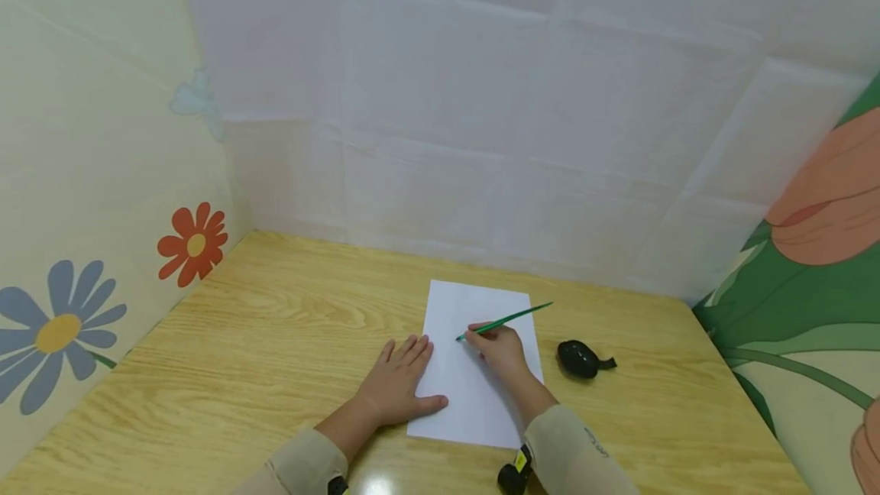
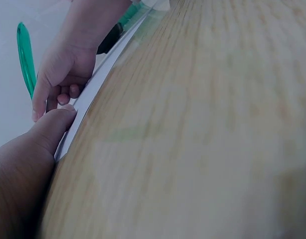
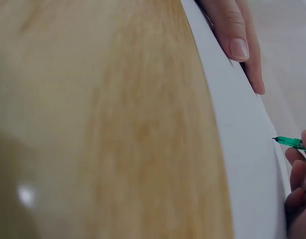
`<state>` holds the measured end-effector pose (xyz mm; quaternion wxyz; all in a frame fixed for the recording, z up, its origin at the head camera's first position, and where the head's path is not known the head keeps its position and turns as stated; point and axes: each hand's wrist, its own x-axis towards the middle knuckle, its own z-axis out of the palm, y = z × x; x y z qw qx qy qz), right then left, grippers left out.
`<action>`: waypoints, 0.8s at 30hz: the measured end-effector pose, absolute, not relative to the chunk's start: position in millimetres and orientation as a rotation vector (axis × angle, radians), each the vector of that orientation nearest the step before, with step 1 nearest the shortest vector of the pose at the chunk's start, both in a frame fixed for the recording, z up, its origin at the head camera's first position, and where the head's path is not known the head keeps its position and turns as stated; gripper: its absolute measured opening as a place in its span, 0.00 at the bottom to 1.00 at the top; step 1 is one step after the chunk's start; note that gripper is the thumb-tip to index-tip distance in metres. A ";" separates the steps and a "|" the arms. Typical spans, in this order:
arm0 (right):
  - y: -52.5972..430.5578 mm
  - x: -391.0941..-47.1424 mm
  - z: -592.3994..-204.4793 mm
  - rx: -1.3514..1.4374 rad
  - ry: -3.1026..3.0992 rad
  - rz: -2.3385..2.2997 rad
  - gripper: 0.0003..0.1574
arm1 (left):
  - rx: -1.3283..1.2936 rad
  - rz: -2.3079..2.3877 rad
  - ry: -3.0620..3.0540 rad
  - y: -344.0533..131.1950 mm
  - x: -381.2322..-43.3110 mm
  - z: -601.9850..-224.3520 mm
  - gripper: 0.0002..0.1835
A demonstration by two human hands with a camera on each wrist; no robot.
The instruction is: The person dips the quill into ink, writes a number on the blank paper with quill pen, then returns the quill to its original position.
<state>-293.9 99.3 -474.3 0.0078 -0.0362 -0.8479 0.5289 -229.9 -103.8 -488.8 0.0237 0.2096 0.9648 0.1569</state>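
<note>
Gripping a green leaf-shaped pen (image 1: 516, 317) between thumb and fingertips, the right hand (image 1: 500, 350) works over a white sheet of paper (image 1: 467, 396) on the wood-grain table (image 1: 309, 312). The left hand (image 1: 402, 384) lies flat with its fingers extended across the paper's left edge, its thumb on the sheet. Only the head view takes in the whole sheet and the glossy black bulb-shaped object (image 1: 579, 359), which rests just beside the paper's right edge with its short tail pointing away. The right wrist view alone brings out the pen's dark, fine point and translucent green barrel, though whether the point touches the paper cannot be told. The left wrist view shows the pen's upper part as a long, curved blade, and the right hand's remaining fingers curled in beneath the grip; the pen's point is hidden there. In the head view, the pen slants up from its point, which sits over the sheet between the two hands, past the right hand's fingers, its slim far end reaching beyond the paper's right edge.
</note>
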 end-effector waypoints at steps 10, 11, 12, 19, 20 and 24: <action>98.6 -290.8 -474.9 -0.115 -2.663 1.663 0.14 | 0.649 0.485 2.985 -103.5 -227.6 -484.9 0.53; 98.5 -290.8 -475.2 -0.113 -2.666 1.658 0.14 | 0.650 0.489 2.985 -103.6 -227.5 -484.4 0.53; 98.4 -290.5 -475.2 -0.115 -2.669 1.656 0.14 | 0.651 0.490 2.985 -103.6 -227.5 -484.1 0.53; 98.6 -287.1 -473.9 -0.108 -2.692 1.657 0.15 | 0.648 0.486 2.983 -103.6 -227.6 -483.9 0.53; 98.5 -286.5 -473.7 -0.105 -2.692 1.659 0.15 | 0.648 0.485 2.983 -103.6 -227.4 -483.4 0.53; 98.7 -285.3 -474.9 -0.091 -2.693 1.654 0.15 | 0.655 0.492 2.981 -103.8 -227.3 -483.1 0.53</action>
